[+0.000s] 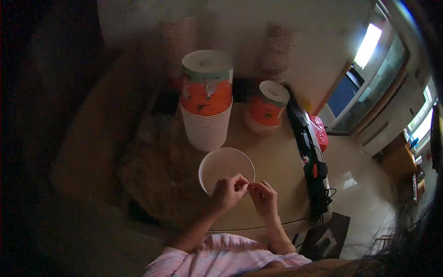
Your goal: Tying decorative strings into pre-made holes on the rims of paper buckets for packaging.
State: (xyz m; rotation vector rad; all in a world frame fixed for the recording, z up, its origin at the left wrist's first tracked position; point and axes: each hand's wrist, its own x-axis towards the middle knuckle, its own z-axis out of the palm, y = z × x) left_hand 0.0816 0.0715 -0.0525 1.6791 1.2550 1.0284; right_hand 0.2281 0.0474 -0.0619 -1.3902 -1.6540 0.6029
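Note:
A round white tub [226, 161], its open mouth facing up, sits on the table just in front of me. My left hand [228, 192] is over the tub's near edge, thumb and forefinger pinched. Close against it, by the tub's near right rim, my right hand [264, 196] is pinched too, and the fingertips of both nearly meet. Whether they grip the rim or something tiny is too small to tell. Behind the tub rises a tall stack of white tubs [206, 127], topped by an orange and green patterned tub [206, 94].
A smaller stack with an orange and green tub [267, 108] stands at the back right. Along the table's right edge lies a black glossy strip [304, 152] with cables, beside a red perforated object [318, 133]. Brown fuzzy material [157, 180] covers the left side.

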